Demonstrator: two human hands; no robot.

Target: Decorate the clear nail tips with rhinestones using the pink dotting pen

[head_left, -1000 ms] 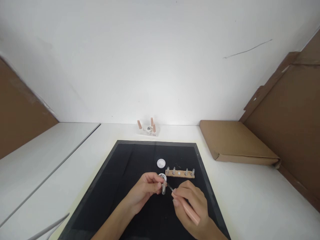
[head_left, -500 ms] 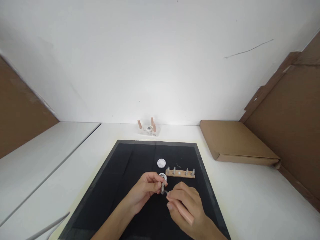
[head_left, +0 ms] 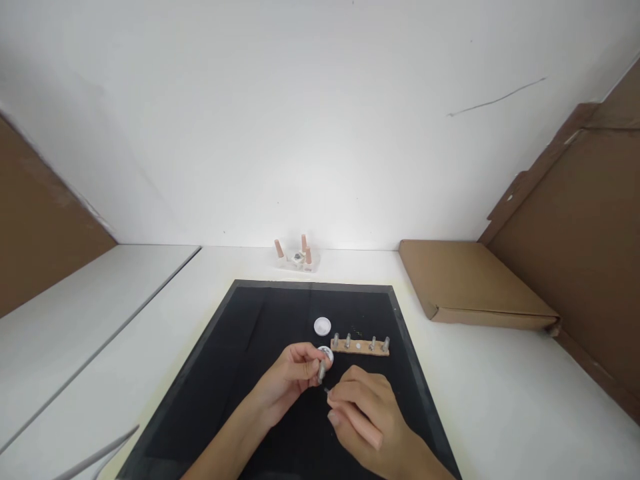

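Observation:
My left hand (head_left: 290, 377) pinches a small grey glittery nail tip (head_left: 322, 371) between thumb and fingers, above the black mat (head_left: 220, 373). From the right, my right hand (head_left: 367, 413) is closed around a pink-handled brush (head_left: 363, 427), its small dark tip just below the nail tip. A round white dish (head_left: 327, 355) is partly hidden behind my left fingers. Beyond it lies another round white dish or lid (head_left: 323, 326). To the right, a cardboard strip (head_left: 366, 348) bears several upright grey nail tips and has one bare white dot between them.
A clear tray (head_left: 296, 266) with pink-capped bottles stands at the back by the white wall. On the right lies a flat cardboard box (head_left: 480, 287). Brown cardboard panels rise at both sides. A thin grey object (head_left: 105, 453) is at the lower left.
The nail tip has turned in my left fingers and moved slightly left. My right hand has shifted a little left, and the brush has tilted, with its tip lower.

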